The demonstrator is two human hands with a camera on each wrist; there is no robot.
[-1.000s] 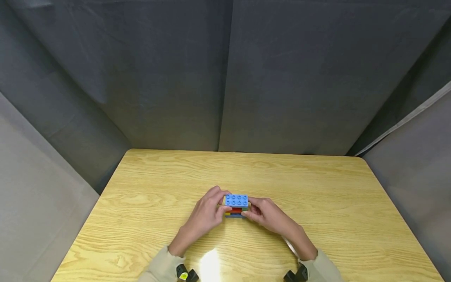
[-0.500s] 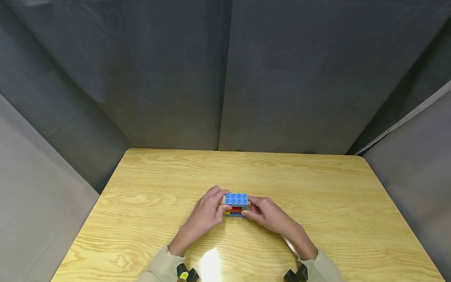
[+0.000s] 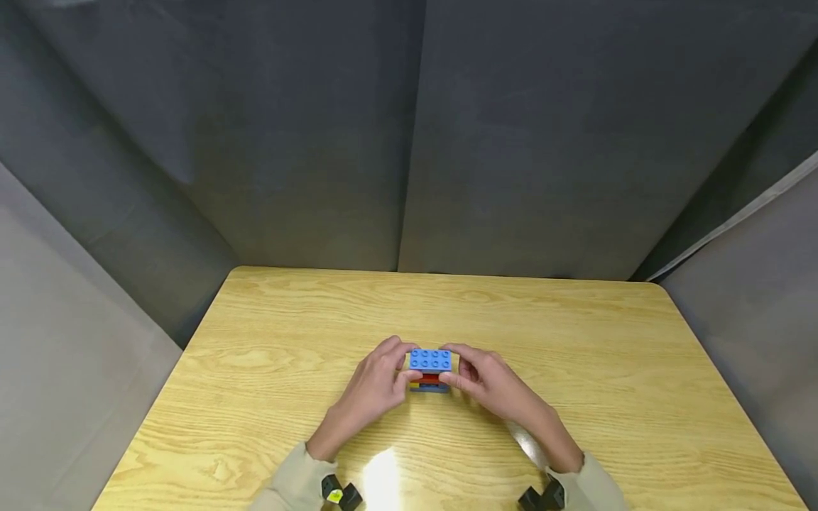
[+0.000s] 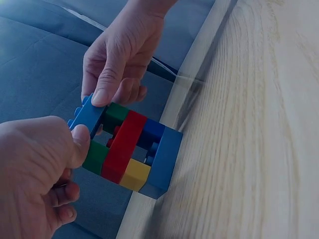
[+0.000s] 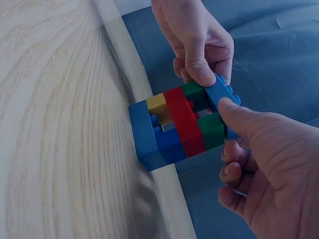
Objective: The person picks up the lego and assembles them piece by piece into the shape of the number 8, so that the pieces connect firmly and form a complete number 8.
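Note:
On the table stands a stack of toy building bricks. Its top is a blue brick (image 3: 430,360) with studs facing up. Below it come two green bricks (image 4: 93,158), a long red brick (image 4: 123,144), then a yellow brick (image 4: 134,175) beside a small blue brick (image 5: 171,145), with a long blue brick (image 5: 146,137) at the bottom. Gaps show between the paired bricks. My left hand (image 3: 375,383) pinches the left end of the top blue brick between thumb and fingers. At the right end, my right hand (image 3: 492,380) pinches the same brick.
The wooden table (image 3: 287,319) has rounded far corners. Grey cloth curtains (image 3: 307,142) hang behind it and at both sides. Dark wrist devices (image 3: 341,493) sit at the sleeves. A pale strip (image 3: 525,441) shows beside the right forearm.
My right hand has risen slightly along the stack, its thumb and fingers now higher at the top blue brick. The left hand keeps its hold, and the stack stays in place.

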